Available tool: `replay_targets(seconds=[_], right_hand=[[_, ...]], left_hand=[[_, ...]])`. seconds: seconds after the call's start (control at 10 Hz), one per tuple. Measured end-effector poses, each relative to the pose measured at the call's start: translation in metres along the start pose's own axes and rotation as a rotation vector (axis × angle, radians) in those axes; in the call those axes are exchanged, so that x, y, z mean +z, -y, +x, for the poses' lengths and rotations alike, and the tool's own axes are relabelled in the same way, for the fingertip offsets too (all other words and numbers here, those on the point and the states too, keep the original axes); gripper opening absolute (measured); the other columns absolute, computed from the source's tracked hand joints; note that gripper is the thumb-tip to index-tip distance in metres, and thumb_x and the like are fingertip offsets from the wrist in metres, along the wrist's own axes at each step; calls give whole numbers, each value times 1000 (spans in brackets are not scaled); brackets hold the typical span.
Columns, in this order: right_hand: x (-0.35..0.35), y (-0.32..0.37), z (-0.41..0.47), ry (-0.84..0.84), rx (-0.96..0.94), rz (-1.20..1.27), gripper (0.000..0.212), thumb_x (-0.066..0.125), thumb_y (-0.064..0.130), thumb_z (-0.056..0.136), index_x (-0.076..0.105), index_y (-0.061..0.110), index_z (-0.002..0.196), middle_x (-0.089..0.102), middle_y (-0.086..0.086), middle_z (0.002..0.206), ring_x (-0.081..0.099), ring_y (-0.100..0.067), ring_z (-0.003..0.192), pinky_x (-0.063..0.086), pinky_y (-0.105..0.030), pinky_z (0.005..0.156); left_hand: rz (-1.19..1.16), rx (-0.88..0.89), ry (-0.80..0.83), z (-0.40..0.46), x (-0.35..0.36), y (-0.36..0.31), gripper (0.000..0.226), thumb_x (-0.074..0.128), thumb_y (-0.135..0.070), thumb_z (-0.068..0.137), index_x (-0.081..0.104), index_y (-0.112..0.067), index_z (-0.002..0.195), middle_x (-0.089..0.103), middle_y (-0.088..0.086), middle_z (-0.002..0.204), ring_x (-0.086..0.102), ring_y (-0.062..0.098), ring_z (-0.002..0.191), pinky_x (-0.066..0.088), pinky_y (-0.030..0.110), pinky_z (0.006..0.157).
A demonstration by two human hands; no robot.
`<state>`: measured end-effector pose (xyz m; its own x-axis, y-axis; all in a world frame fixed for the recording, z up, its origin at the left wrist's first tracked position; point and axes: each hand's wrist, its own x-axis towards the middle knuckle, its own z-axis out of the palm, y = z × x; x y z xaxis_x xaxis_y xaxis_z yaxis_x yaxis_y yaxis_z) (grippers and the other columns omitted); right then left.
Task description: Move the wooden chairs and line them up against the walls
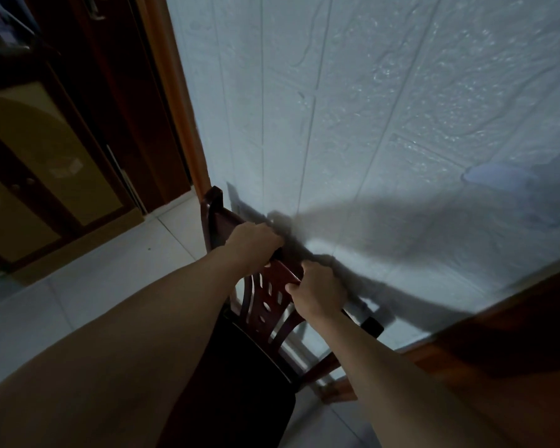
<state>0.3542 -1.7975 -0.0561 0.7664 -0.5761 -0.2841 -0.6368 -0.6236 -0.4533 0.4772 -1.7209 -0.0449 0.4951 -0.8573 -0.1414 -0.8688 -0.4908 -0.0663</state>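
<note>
- Across the upper and right part of the view, a pale wall (385, 108) with an embossed brick pattern is seen; shadows of the arms and of the chair's top rail are thrown on it.
- At the left, a dark wooden cabinet (46, 163) with yellowish panels is seen standing on the floor, beyond an orange-brown door frame (175, 101) at the wall's left edge.
- Light floor tiles (88, 286) are seen below the cabinet and under the chair.
- At the lower right corner, a brown wooden surface (514, 344) is seen close to the wall — what it belongs to cannot be told.
- The wooden chair (272, 305) is placed at the foot of the wall with its carved, slatted back turned to the wall; the top rail is seen just beside the wall, though actual contact cannot be told. Its dark seat (240, 383) is directed toward the person.
- The top rail is gripped by both hands: the left hand (253, 242) is closed over the rail toward its left end, and the right hand (317, 294) is closed over it further right, fingers curled round the wood.
- On the wall at the right edge, a small pale blue object (492, 177) is seen — too blurred to identify.
</note>
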Motion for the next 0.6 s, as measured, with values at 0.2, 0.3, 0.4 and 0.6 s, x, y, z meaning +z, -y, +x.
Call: replay_targets(seconds=[0.2,0.3,0.4,0.6], right_hand=[[2,0,0,-8,-27,-40,30,64,24,89,57,13,116,69,-8,112,65,-29,107,53,-42,87],[1,-1,-1,17,-41,-94,30,62,19,90,54,11,117,68,-9,113,65,-29,105,53,-39,84],[-4,0,0,89,-45,-125,39,61,15,89,47,10,124,67,-11,115,66,-29,103,52,-36,78],[-11,4,-10,171,-64,-55,64,63,12,84,30,6,138,51,-18,131,58,-33,112,53,-45,89]], left_hand=[[34,17,-57,-6,1,-1,30,56,-25,89,56,-21,119,60,2,119,56,19,110,49,32,88],[3,-22,-48,-11,2,-1,36,52,-24,90,49,-20,126,55,2,126,50,20,117,48,33,87],[-22,-40,58,-22,0,1,58,54,-19,88,31,-22,141,35,5,147,31,23,136,45,38,93],[-40,-106,256,-55,-14,6,92,67,-29,80,5,-30,148,2,2,160,9,25,146,36,46,103]])
